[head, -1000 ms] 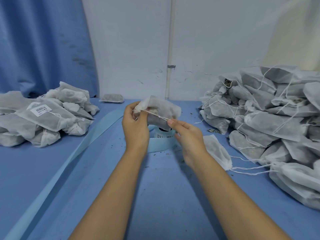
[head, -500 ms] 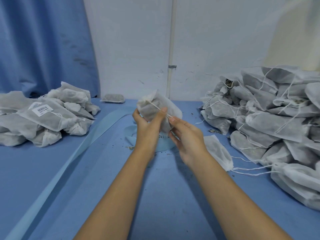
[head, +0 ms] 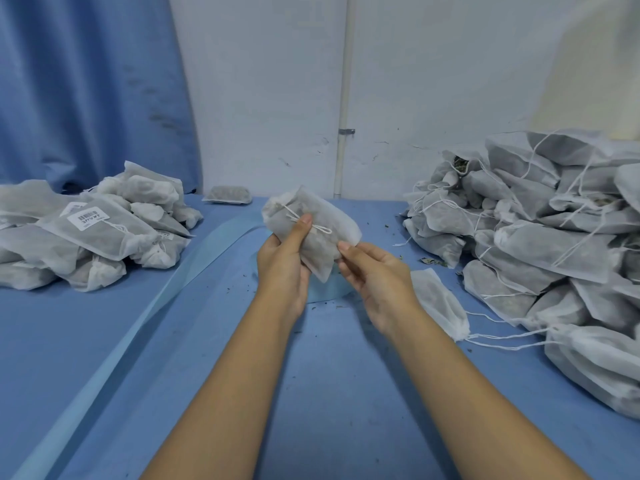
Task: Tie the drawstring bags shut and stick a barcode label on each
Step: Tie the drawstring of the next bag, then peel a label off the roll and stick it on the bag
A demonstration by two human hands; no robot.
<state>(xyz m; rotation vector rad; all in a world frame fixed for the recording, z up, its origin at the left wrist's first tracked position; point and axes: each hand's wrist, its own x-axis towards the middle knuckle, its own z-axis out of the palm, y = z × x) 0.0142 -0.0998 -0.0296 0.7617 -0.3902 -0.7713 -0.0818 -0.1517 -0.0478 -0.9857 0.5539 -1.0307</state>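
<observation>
Two bare forearms reach forward from the bottom of the view over a blue table (head: 329, 393). The left hand (head: 287, 261) grips a small white drawstring bag (head: 332, 220) from below, its thumb pressed on the cord. The right hand (head: 377, 275) lightly pinches the bag's nearest edge. The bag is held up off the table, between the two hands.

A second ago the right hand was pulling the cord (head: 294, 213) taut across the bag. Now it has let the cord go, and the cord lies slack in a small knot under the left thumb. The tie looks finished, so the barcode label is likely next.

Directly beneath the grip a pale blue label strip (head: 156, 306) curls, then trails away to the near left. Just right of the right hand lies one loose bag (head: 440, 303). Farther right rises a large heap of bags (head: 554, 237) with cords hanging loose. Well left of the grip sits a smaller heap (head: 114, 237), one bag showing a barcode label (head: 85, 218).

Beyond the grip stands a white wall with a thin upright pipe (head: 343, 98), and a blue curtain (head: 86, 81) hangs to the far left.
</observation>
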